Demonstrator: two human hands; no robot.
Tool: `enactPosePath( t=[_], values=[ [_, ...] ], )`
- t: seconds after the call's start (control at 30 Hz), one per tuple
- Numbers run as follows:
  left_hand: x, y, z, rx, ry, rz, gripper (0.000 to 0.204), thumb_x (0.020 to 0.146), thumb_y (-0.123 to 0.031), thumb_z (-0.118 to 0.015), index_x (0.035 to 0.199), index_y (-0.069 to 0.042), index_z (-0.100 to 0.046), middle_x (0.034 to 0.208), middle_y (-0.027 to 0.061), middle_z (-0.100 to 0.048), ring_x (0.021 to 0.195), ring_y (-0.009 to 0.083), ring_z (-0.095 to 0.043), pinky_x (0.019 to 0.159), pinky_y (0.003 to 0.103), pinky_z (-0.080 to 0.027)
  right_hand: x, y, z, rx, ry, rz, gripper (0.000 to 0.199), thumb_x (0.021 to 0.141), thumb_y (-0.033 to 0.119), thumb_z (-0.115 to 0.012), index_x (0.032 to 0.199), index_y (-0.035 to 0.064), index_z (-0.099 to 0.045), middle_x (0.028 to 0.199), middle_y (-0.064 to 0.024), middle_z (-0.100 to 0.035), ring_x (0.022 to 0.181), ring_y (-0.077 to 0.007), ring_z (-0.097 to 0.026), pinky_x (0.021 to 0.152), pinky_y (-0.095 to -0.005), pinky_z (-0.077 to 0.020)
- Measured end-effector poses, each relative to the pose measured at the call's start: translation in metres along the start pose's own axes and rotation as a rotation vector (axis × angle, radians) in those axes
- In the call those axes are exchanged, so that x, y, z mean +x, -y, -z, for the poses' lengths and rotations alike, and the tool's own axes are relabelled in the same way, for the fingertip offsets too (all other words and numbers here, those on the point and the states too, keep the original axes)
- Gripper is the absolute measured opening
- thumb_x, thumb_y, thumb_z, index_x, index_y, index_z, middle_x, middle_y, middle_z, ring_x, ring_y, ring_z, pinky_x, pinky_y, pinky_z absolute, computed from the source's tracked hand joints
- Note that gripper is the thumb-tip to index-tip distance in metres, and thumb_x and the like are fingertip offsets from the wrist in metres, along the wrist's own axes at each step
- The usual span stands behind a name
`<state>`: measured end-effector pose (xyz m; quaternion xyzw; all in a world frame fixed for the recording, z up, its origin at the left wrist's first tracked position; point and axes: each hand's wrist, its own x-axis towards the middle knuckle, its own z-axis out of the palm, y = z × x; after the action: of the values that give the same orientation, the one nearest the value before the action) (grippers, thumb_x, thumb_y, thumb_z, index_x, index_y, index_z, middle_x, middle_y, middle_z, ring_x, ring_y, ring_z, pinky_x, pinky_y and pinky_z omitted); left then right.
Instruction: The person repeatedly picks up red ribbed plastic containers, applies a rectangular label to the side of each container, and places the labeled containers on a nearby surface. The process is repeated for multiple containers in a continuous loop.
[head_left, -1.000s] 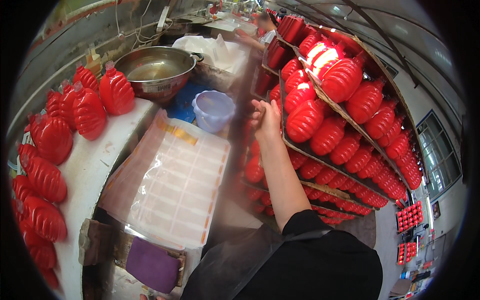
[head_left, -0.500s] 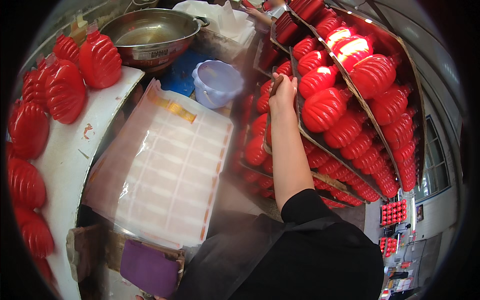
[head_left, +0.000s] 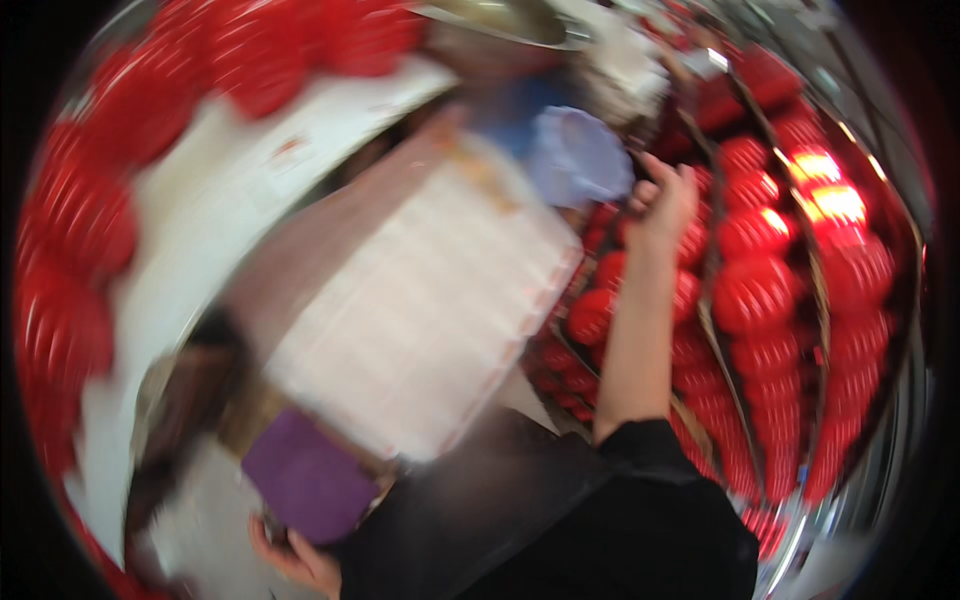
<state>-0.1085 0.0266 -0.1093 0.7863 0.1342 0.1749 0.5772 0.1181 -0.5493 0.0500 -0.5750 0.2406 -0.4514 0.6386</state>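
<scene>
My right hand (head_left: 668, 203) is stretched out beside the racks, its fingers curled. Motion blur hides what, if anything, is in its grip. Right by it are red ribbed bottle-like pieces (head_left: 757, 293) standing in rows, and a pale lilac bucket (head_left: 580, 157). Low in the view, my left hand (head_left: 297, 562) has its fingers apart, below a purple flat pad (head_left: 311, 476); nothing shows in it. Between the hands lies a stack of clear plastic-like sheets (head_left: 430, 290) with a pale grid pattern and orange marks along the edge.
Several red ribbed pieces (head_left: 75, 215) stand along a white curved tabletop (head_left: 195, 240) on the left. A large metal basin (head_left: 500, 25) sits at the far side, with crumpled white material (head_left: 620, 60) beside it. Thin board edges (head_left: 712, 270) divide the rows at right.
The view has swung, so everything sits farther right and is blurred. My right hand held a brown piece near the racks earlier. My left hand now shows more fully by the purple pad.
</scene>
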Motion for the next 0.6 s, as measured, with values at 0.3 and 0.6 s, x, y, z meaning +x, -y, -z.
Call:
enactPosePath(
  t=[0.3,0.6],
  values=[
    [0.009,-0.036,-0.019,0.223,-0.031,-0.04,0.035,0.089,-0.004,-0.06,0.124,0.0,-0.064,0.124,0.0175,-0.065,0.117,0.0324,-0.063,0.104,0.041,-0.048,-0.194,0.012,-0.166,-0.11,1.062,0.055,0.04,0.106,0.012,-0.053,0.143,-0.0042,-0.056,0.1,-0.0102,-0.074,0.05,0.0,-0.043,0.044,-0.0154,-0.0308],
    [0.014,-0.052,-0.008,0.049,-0.05,0.017,0.036,0.088,-0.016,-0.068,0.123,-0.007,-0.067,0.124,0.0143,-0.068,0.114,0.0376,-0.065,0.099,0.045,-0.051,-0.379,0.081,-0.316,-0.153,1.557,0.438,0.035,0.101,0.012,-0.066,0.134,0.0016,-0.067,0.091,0.0003,-0.064,0.079,-0.0053,-0.057,0.069,-0.0217,-0.0455]
  ],
)
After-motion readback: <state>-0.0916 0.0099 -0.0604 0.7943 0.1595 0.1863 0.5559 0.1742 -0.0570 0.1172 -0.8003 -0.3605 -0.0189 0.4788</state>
